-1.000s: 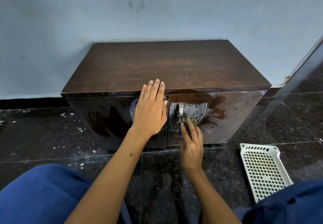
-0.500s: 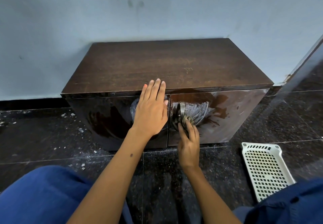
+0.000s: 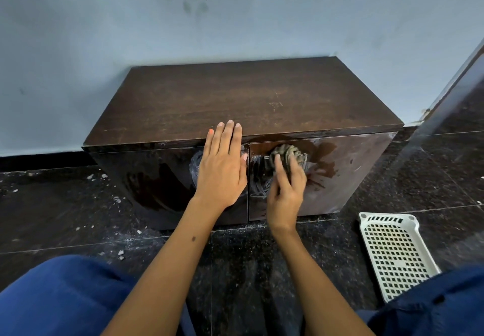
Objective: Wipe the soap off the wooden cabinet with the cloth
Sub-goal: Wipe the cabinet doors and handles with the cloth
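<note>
My left hand flat, fingers straight, pressing left door of cabinet; my right hand grips bunched cloth against soapy right door; no readable writing

My left hand lies flat, fingers straight and together, arm extended forward. My right hand reaches forward beside it, fingers curled in a grip, wrist slightly bent.
</note>
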